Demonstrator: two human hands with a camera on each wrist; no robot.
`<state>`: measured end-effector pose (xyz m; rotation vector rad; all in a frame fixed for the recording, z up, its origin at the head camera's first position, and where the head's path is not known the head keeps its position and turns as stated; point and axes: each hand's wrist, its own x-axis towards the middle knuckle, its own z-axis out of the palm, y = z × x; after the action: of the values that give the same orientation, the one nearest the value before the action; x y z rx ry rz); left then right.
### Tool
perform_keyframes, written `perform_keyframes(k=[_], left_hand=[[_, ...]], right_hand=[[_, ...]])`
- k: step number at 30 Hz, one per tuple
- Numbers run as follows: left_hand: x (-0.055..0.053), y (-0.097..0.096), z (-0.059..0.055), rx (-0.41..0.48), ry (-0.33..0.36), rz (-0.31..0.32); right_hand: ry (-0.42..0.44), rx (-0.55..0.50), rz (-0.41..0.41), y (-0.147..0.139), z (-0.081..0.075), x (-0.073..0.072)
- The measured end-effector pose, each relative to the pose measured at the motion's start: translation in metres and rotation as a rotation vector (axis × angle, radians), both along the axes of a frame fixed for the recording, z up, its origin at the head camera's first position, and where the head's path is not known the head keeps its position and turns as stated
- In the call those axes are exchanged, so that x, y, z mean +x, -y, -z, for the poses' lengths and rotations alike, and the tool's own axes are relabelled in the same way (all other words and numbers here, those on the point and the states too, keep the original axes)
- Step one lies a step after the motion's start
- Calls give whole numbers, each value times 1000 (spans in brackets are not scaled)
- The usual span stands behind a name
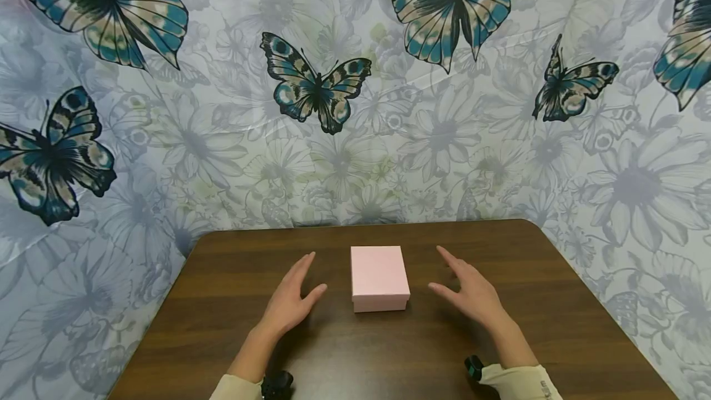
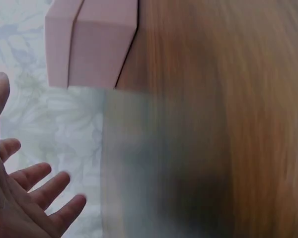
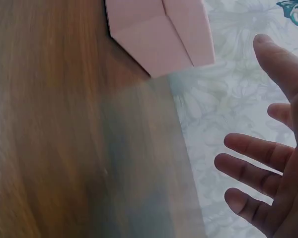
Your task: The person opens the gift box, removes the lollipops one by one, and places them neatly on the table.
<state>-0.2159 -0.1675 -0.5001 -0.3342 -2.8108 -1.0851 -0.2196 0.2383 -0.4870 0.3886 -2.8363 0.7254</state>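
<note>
A pale pink lidded box [image 1: 378, 271] sits on the brown wooden table, its lid on. To its left in the head view is my left hand [image 1: 290, 301], fingers stretched out and thumb spread, holding nothing. My right hand [image 1: 469, 292] is held out on the other side, likewise spread, with a gap between it and the box. The left wrist view shows the box's side [image 2: 102, 49] beyond the thumb, with the left fingers [image 2: 49, 191] apart. In the right wrist view the box [image 3: 159, 42] appears at the top, away from the spread right fingers [image 3: 253, 171].
The wooden table [image 1: 222, 301] has rounded far corners. Behind it hangs a pale floral cloth [image 1: 344, 165] printed with several teal and black butterflies. A dark wrist device [image 1: 276, 383] shows by the left sleeve, another [image 1: 474, 367] by the right sleeve.
</note>
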Motion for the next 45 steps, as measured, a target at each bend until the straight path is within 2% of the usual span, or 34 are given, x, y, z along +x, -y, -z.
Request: perform_keyframes(k=[10,17,26,30,31,40,45], left_hand=[[-1,-28,9,223,8,58],[-5,-38,15,334,16,74],[-9,-48,20,540,163,60],[-9,-55,21,563,196,75],[-9,-56,21,564,203,77],[-13,-66,24,616,255,85],[-14,-69,23,634,260,81]], right_hand=[[121,-255,-62,19,10,1],[156,-368,-82,30,13,-2],[215,-464,-74,39,16,-5],[245,-501,-86,44,19,-5],[250,-506,-89,47,15,-4],[294,-579,-42,58,20,-11],[332,-635,-10,61,24,-14]])
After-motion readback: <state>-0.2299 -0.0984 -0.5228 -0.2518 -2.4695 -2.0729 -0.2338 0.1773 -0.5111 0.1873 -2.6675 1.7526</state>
